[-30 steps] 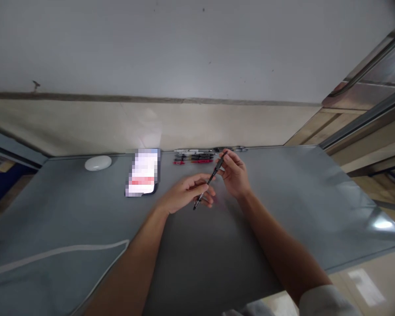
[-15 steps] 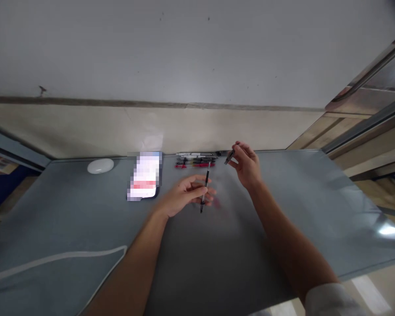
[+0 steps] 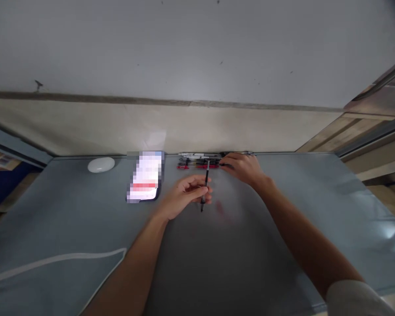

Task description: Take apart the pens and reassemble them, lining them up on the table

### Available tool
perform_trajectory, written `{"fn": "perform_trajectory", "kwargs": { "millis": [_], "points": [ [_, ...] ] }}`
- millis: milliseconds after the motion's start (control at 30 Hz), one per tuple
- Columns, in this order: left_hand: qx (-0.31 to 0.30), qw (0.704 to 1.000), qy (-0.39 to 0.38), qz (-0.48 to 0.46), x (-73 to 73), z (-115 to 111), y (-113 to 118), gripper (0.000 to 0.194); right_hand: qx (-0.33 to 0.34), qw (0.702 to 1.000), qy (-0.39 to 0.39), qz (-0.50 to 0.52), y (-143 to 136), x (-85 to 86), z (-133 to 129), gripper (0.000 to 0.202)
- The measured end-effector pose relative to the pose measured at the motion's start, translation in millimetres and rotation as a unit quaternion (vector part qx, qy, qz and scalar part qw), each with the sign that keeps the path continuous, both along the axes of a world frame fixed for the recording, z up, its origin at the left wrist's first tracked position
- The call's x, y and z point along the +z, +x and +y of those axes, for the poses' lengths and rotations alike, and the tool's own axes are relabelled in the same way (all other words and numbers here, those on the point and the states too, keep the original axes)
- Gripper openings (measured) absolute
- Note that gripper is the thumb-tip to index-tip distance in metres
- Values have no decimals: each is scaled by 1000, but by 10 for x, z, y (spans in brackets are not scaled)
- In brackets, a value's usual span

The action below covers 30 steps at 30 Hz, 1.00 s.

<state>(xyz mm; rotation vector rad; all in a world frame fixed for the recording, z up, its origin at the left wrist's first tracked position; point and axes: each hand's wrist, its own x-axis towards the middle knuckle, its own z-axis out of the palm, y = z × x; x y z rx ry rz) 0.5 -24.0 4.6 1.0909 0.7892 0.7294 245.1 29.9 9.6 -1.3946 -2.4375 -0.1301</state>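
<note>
My left hand (image 3: 187, 193) pinches a slim black pen (image 3: 207, 176) with a clear lower barrel, held nearly upright in the picture above the desk. At the back of the desk, against the wall, several pens (image 3: 197, 156) in white, black and red lie side by side. My right hand (image 3: 243, 167) is down at the right end of this row, fingers closed on a dark pen (image 3: 228, 166) that is mostly hidden by them. Behind that hand, more dark pens (image 3: 250, 153) lie along the wall, partly covered.
A phone (image 3: 146, 175) with a lit, blurred screen lies left of the pens. Further left sits a white rounded case (image 3: 101, 165). A white cable (image 3: 68, 256) crosses the grey desk (image 3: 223, 263) at the front left. The wall (image 3: 197, 127) bounds the back.
My right hand has come down and slightly left, bringing its dark pen from above the desk to the end of the row. The left hand holds its pen almost still.
</note>
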Motion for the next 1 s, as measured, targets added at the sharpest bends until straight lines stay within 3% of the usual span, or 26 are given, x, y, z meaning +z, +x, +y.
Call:
{"fn": "perform_trajectory", "kwargs": {
  "millis": [400, 533, 633, 733, 833, 1000],
  "points": [
    [13, 1000, 0, 8, -5, -5, 11, 30, 30, 998, 2, -50, -13, 30, 55, 23],
    [13, 1000, 5, 7, -20, 2, 10, 32, 25, 1000, -7, 7, 4, 40, 19, 23],
    [12, 999, 22, 25, -42, 19, 13, 32, 38, 992, -20, 120, -23, 48, -51, 21],
    [15, 997, 51, 51, -58, 33, 26, 32, 65, 956, -46, 281, -93, 57, -159, 15],
    [20, 994, 82, 76, -56, 28, 53, 32, 78, 889, -103, 439, -186, 59, -298, 16],
    [24, 987, 121, 103, -48, -9, 118, 33, 33, 785, -192, 588, -328, -25, -499, 13]
  ]
}}
